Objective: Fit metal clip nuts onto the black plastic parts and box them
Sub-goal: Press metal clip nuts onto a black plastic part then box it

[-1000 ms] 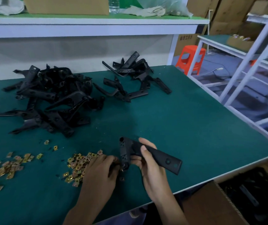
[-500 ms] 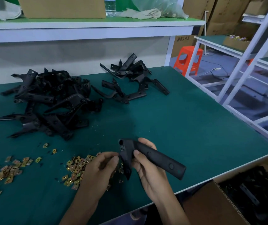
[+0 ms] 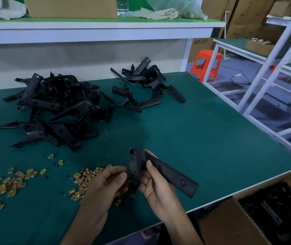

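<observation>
Left hand (image 3: 104,186) now beside black part (image 3: 173,175)

Left hand (image 3: 106,184): fingertips (image 3: 118,169) close in at the low end of the black plastic part (image 3: 169,175); too dark to tell if a clip nut is pinched. Part's lower tip is hidden behind those fingers. Clip nut pile (image 3: 86,177) runs under the left palm. Far-left nut scatter (image 3: 3,186) is blurred and cut by the edge. Cardboard box (image 3: 229,223), right of the right-hand fingers, is cropped; its contents are dark.
</observation>
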Available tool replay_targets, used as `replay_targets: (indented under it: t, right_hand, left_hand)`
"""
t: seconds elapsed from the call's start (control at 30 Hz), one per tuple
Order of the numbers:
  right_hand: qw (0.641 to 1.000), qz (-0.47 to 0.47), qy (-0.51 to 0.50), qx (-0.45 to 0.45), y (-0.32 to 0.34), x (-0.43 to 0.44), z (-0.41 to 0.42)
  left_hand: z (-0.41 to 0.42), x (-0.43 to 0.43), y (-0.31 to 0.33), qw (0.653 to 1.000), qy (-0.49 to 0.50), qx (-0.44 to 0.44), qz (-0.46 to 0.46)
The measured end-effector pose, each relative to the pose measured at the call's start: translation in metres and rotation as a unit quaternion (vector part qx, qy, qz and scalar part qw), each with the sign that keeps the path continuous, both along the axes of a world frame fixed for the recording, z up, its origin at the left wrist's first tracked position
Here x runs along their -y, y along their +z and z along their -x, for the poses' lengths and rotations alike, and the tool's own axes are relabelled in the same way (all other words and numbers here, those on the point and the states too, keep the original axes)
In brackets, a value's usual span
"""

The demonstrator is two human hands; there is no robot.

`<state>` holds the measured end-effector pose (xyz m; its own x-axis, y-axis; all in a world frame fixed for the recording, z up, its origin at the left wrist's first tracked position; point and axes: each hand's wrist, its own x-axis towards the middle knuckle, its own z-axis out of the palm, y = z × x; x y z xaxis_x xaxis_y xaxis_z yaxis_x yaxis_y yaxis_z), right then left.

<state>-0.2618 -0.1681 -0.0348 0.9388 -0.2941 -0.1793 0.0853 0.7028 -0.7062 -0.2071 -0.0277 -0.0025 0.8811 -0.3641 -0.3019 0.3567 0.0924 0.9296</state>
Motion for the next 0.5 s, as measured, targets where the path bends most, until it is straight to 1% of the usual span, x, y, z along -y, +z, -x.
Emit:
replay_targets:
  t: [0.1, 0.23, 0.33, 0.5]
  right_hand:
    - [1.000, 0.009, 0.012, 0.017, 0.0004, -0.0002, 0.0010]
    - [0.998, 0.044, 0.017, 0.032, -0.0020, 0.0005, 0.0023]
    - [0.998, 0.049, 0.011, 0.022, -0.0039, 0.0018, 0.0031]
    - [0.999, 0.047, 0.012, 0.016, -0.0052, 0.0045, 0.0039]
  left_hand:
    - [0.0018, -0.0010, 0.0015, 1.000, -0.002, 0.013, -0.015]
    - [0.0035, -0.0011, 0.0019, 1.000, -0.014, -0.002, -0.012]
    - [0.0052, 0.0009, 0.0014, 0.999, -0.017, -0.011, -0.029]
    - [0.0084, 0.0032, 0.0058, 0.999, -0.021, -0.039, -0.021]
